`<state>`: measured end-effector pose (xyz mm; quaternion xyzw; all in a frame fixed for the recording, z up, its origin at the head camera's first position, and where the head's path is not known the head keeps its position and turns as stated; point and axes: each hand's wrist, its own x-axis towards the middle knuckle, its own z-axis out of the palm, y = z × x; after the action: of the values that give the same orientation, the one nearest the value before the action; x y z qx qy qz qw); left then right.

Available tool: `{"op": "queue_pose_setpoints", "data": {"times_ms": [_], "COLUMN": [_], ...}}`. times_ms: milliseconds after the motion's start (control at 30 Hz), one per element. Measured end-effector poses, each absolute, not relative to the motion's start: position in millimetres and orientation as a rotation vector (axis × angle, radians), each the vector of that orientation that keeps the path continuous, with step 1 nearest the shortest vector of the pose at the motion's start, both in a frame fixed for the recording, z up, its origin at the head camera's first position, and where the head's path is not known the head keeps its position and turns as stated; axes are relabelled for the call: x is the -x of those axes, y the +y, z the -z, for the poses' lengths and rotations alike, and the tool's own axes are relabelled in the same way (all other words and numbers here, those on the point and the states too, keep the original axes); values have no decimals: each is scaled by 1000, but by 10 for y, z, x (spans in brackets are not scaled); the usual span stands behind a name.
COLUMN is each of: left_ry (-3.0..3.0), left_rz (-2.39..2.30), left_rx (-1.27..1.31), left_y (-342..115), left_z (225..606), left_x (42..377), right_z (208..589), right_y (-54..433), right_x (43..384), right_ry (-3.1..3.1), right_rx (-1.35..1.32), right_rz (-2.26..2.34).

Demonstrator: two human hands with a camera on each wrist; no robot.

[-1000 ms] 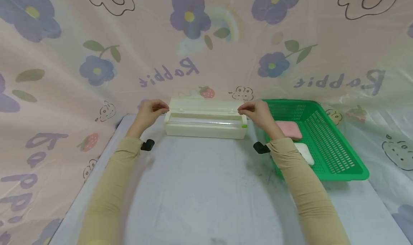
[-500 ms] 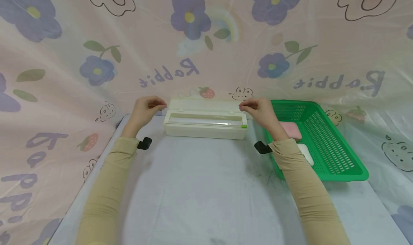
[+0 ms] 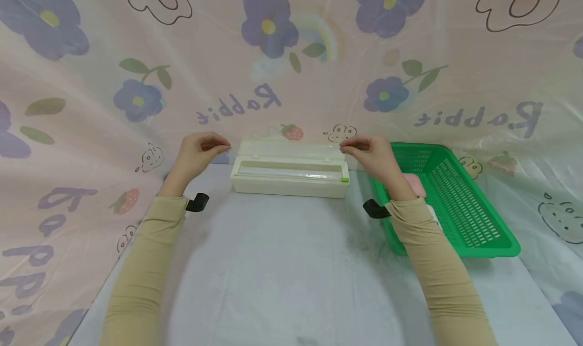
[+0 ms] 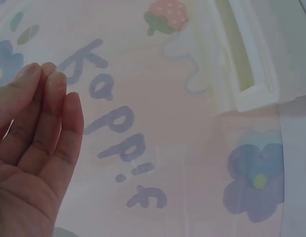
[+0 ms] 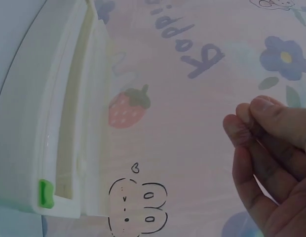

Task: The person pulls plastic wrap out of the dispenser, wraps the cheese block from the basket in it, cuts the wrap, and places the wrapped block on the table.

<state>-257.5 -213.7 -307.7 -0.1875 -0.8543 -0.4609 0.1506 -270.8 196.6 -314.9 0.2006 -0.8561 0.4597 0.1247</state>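
A cream box-shaped cling film dispenser (image 3: 290,186) stands at the back of the table, its lid (image 3: 291,149) raised. A shiny roll (image 3: 290,173) lies in its slot, and a green cutter slide (image 5: 46,193) sits at the right end. My left hand (image 3: 195,154) is above and left of the dispenser, thumb pressed to the fingertips. Above its right end, my right hand (image 3: 374,156) pinches the same way. Both seem to hold the edge of clear cling film, which hardly shows; only faint glints lie near the right fingertips.
A green plastic basket (image 3: 494,204) stands at the right, partly behind my right arm. Inside it lie a pink sponge-like block (image 3: 414,185) and a white one (image 3: 433,214), both partly hidden. A printed sheet (image 3: 291,73) hangs behind the white table (image 3: 282,270).
Both hands have risen slightly from the raised lid's corners and spread apart, left hand leftward, right hand rightward. Their pinch is kept. The dispenser and basket have stayed put.
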Motion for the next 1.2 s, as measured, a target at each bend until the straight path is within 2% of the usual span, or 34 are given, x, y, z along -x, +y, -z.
{"op": "queue_pose_setpoints", "data": {"times_ms": [300,767,1200], "left_ry": [-2440,-2316,-2278], "left_rz": [1395,1435,1460], "left_rx": [512,543,547], "left_y": [-2071,-2237,-2137], "left_z": [2816,2850,2541], "left_x": [2362,2486,2091], "right_z": [3019,2860,2729], "right_y": [1973,1947,1915], "right_x": [2612,2462,2242], "right_ry": [-2448,-2302,-2200], "right_rx": [-586,-693,-792], "right_rz": [-1344,-1302,-1295]}}
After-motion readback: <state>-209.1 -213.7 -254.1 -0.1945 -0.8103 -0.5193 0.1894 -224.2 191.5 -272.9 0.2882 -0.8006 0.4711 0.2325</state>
